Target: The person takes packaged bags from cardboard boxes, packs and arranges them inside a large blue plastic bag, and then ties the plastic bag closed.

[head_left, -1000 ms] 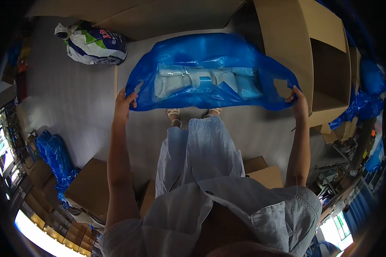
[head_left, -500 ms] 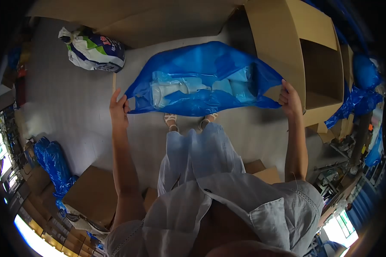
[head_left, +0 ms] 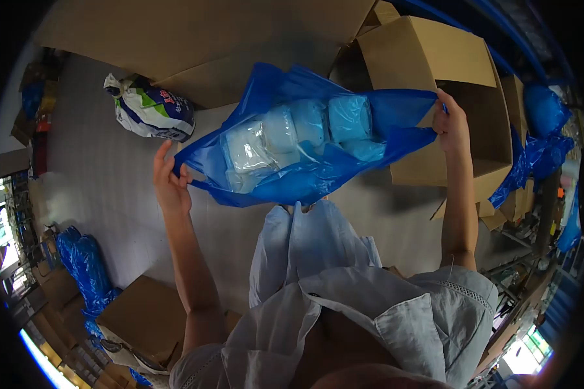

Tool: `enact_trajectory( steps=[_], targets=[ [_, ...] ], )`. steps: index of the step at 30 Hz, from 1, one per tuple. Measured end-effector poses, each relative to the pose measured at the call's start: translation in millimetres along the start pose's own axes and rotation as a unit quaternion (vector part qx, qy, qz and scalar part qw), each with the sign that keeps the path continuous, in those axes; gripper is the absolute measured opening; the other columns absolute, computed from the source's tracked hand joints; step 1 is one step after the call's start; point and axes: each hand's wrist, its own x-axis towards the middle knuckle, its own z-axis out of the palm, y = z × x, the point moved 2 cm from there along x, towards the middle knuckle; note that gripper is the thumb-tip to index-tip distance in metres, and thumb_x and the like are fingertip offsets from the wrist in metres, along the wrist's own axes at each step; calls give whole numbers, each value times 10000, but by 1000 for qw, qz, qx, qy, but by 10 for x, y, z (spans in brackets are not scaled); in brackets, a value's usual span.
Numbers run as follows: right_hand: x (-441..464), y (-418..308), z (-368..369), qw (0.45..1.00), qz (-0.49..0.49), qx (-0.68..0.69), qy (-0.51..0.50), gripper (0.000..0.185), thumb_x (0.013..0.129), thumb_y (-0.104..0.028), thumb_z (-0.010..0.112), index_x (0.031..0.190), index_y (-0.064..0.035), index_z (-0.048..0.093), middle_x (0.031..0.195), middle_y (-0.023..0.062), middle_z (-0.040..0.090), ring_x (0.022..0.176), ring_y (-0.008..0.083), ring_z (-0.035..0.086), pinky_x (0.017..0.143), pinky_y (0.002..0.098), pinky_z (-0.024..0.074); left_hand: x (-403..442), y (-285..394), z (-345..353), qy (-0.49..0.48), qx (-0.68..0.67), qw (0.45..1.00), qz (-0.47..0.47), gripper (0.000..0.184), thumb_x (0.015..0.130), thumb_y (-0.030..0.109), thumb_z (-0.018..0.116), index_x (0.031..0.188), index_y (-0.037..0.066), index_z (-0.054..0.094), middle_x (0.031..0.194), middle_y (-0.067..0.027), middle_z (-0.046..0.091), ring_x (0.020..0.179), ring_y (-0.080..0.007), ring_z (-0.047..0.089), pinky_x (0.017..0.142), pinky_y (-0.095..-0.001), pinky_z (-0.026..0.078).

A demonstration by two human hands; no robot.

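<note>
A large blue plastic bag (head_left: 292,189) hangs stretched sideways in front of my legs, its mouth spread wide. Inside it lie several wrapped packets (head_left: 308,123), white and pale blue under clear shiny film. My left hand (head_left: 172,178) grips the bag's left edge between fingers and thumb, with the index finger raised. On the other side my right hand (head_left: 453,123) is closed on the bag's right edge, slightly higher than the left hand. The lower parts of the packets are hidden by the bag's near side.
An open cardboard box (head_left: 435,65) stands at the right, just behind my right hand. A large cardboard panel (head_left: 207,39) spans the back. A white, green and purple sack (head_left: 152,110) sits on the floor at left. Blue bundles (head_left: 84,266) and a closed box (head_left: 143,318) lie lower left.
The bag has tilted, its right side rising with my right hand, and its mouth has spread further. More of the packets now show. My left hand has shifted slightly left and down.
</note>
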Motion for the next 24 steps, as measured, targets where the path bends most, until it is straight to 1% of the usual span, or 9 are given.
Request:
enact_trajectory(
  steps=[4, 8, 10, 13, 14, 17, 18, 21, 24],
  targets=[
    [253, 150, -48, 997, 30, 46, 47, 237, 819, -291, 534, 683, -106, 477, 427, -84, 226, 359, 43, 201, 367, 214, 154, 292, 136, 579, -90, -32, 995, -33, 360, 815, 97, 425, 1171, 37, 431, 737, -18, 473, 558, -74, 432, 453, -185, 310],
    [559, 374, -34, 997, 35, 22, 68, 232, 820, -286, 525, 681, -108, 472, 425, -80, 211, 361, 50, 194, 375, 216, 165, 593, 53, 800, -107, -60, 991, -48, 314, 824, 119, 441, 1125, 32, 466, 785, -15, 466, 594, -88, 442, 453, -188, 308],
    [626, 487, -25, 994, 53, 61, 78, 224, 821, -271, 513, 673, -111, 461, 426, -77, 207, 369, 55, 194, 389, 214, 179, 733, -76, 756, -107, -41, 989, -91, 260, 827, 129, 464, 1063, 28, 510, 801, -6, 487, 596, -89, 449, 452, -182, 305],
    [737, 493, 242, 995, 71, -13, 76, 217, 819, -257, 504, 665, -114, 449, 430, -74, 211, 381, 58, 199, 402, 218, 191, 1148, -266, 302, -9, -62, 993, -102, 224, 819, 157, 496, 999, 33, 546, 866, -7, 527, 608, -81, 451, 449, -175, 302],
    [784, 453, 368, 993, 74, -37, 83, 193, 816, -232, 505, 675, -109, 459, 436, -70, 211, 391, 60, 201, 412, 222, 199, 1261, -307, 73, 17, -10, 993, -114, 223, 811, 164, 508, 988, 37, 553, 827, -8, 523, 598, -78, 440, 443, -179, 301],
    [850, 392, 624, 994, 60, -65, 57, 179, 813, -220, 525, 695, -94, 478, 447, -68, 223, 400, 60, 212, 420, 225, 208, 1404, -332, -414, 80, 4, 992, -93, 223, 809, 168, 515, 988, 42, 560, 749, -11, 519, 578, -76, 430, 439, -179, 301],
    [882, 417, 628, 994, 63, -66, 58, 179, 813, -220, 525, 695, -94, 478, 447, -68, 223, 400, 60, 212, 420, 225, 208, 1425, -330, -477, 33, 70, 990, -116, 242, 816, 180, 521, 1024, 58, 553, 697, -11, 505, 554, -80, 417, 450, -184, 309],
    [976, 568, 449, 995, 39, -50, 80, 177, 808, -215, 549, 707, -78, 498, 456, -66, 246, 410, 60, 231, 423, 223, 212, 1407, -557, -408, -40, 86, 986, -136, 261, 824, 181, 524, 1062, 75, 541, 708, -25, 531, 549, -90, 441, 467, -197, 329],
    [1186, 614, 176, 990, 93, -28, 107, 184, 805, -225, 564, 724, -66, 518, 472, -63, 271, 418, 61, 246, 424, 225, 210, 1334, -679, -65, -103, 130, 971, -174, 284, 825, 167, 527, 1096, 83, 526, 754, -47, 564, 571, -101, 481, 487, -213, 348]
  ],
)
